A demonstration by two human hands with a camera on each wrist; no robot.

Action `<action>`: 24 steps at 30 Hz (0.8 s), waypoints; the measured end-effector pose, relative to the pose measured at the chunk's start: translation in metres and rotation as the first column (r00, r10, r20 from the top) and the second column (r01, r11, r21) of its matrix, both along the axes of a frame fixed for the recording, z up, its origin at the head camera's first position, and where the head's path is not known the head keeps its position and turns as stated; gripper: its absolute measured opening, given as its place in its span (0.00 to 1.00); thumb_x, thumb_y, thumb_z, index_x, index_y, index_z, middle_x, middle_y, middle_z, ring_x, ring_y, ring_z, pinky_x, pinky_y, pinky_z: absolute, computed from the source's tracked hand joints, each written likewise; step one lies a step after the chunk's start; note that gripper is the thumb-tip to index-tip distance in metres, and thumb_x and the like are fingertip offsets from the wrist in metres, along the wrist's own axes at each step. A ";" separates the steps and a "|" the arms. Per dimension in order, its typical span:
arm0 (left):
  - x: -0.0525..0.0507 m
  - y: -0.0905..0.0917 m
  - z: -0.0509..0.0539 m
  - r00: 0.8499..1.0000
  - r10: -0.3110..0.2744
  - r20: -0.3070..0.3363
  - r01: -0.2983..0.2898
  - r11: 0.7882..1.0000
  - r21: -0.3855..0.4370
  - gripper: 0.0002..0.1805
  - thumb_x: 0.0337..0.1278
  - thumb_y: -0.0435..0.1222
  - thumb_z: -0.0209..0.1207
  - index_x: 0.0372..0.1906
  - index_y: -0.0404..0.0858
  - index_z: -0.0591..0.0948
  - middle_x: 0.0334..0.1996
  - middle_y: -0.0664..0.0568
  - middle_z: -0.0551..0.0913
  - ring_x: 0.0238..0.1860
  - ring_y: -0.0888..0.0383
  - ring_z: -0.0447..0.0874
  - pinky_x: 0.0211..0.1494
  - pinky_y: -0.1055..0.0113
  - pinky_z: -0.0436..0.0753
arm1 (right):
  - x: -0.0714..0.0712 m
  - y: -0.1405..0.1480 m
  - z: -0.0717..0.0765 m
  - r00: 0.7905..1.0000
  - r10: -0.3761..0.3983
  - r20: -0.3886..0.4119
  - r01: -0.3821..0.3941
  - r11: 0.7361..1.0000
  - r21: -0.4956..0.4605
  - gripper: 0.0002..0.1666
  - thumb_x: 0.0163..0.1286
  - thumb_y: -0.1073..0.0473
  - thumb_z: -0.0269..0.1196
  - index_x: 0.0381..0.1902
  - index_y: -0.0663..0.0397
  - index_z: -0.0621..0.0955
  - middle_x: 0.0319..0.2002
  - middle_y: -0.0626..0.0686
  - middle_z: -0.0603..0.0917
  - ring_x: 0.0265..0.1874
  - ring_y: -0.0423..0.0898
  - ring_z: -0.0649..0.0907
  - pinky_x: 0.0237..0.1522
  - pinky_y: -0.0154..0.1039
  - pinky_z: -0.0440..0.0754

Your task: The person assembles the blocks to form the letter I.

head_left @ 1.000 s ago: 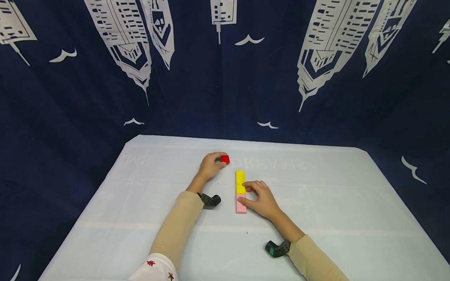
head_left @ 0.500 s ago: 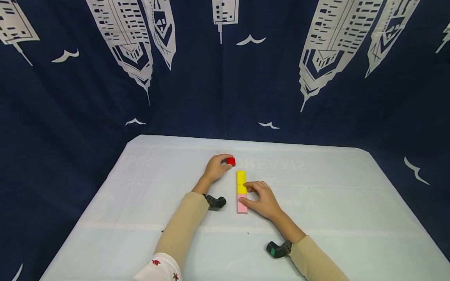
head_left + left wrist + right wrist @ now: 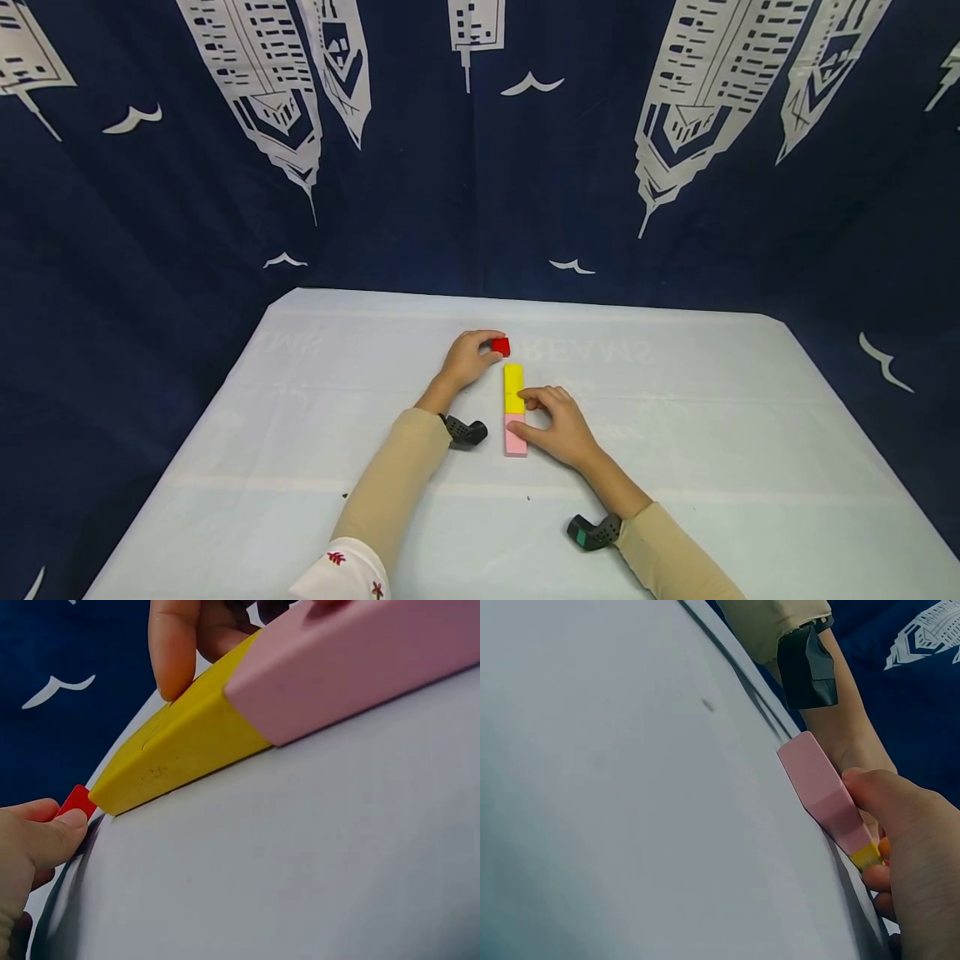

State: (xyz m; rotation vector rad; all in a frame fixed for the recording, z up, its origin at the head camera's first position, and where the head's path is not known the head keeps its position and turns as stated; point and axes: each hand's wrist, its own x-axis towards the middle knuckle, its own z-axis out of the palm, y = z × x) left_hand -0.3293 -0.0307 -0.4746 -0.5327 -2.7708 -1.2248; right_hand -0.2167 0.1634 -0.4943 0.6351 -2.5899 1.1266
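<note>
In the head view, my left hand (image 3: 467,360) pinches a small red block (image 3: 501,347) between thumb and fingers, just beyond the far end of a yellow block (image 3: 513,383). A pink block (image 3: 515,442) lies end to end with the yellow one, forming a straight row on the table. My right hand (image 3: 561,427) rests on this row from the right, thumb on the pink block and a fingertip on the yellow one. In the left wrist view, the red block (image 3: 76,801) looks close to the yellow end; whether they touch is unclear.
A white cloth covers the table (image 3: 675,467). Behind it hangs a dark blue curtain (image 3: 480,183) with white building prints. A dark device is strapped on each wrist, the left one (image 3: 467,432) near the row and the right one (image 3: 592,532) nearer the front.
My left hand has moved right and slightly nearer with the red block, from left of the row to its far end. The right hand and the two lying blocks have stayed put.
</note>
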 end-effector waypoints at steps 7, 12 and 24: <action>0.001 0.006 0.000 1.000 -0.019 0.007 0.019 1.000 0.002 0.20 0.59 0.35 0.65 0.58 0.41 0.82 0.57 0.47 0.81 0.61 0.47 0.73 0.67 0.53 0.68 | 0.002 0.000 0.002 1.000 0.002 0.001 -0.002 1.000 0.002 0.29 0.53 0.49 0.75 0.51 0.57 0.82 0.35 0.45 0.80 0.39 0.44 0.75 0.44 0.45 0.75; 0.001 0.008 0.002 0.999 -0.033 0.007 0.034 0.999 -0.015 0.20 0.59 0.36 0.66 0.58 0.42 0.82 0.57 0.48 0.81 0.62 0.48 0.73 0.67 0.54 0.68 | 0.002 -0.001 0.004 1.000 0.004 0.008 -0.004 1.000 -0.001 0.29 0.55 0.49 0.74 0.51 0.57 0.82 0.36 0.46 0.81 0.39 0.44 0.76 0.44 0.45 0.75; -0.003 0.009 0.000 0.997 -0.080 -0.003 0.080 0.995 -0.063 0.20 0.60 0.38 0.65 0.58 0.44 0.82 0.57 0.49 0.81 0.61 0.49 0.74 0.67 0.54 0.68 | 0.000 -0.001 0.001 1.000 0.006 -0.016 -0.006 1.000 0.005 0.29 0.53 0.49 0.75 0.50 0.56 0.82 0.35 0.46 0.80 0.39 0.44 0.75 0.44 0.44 0.75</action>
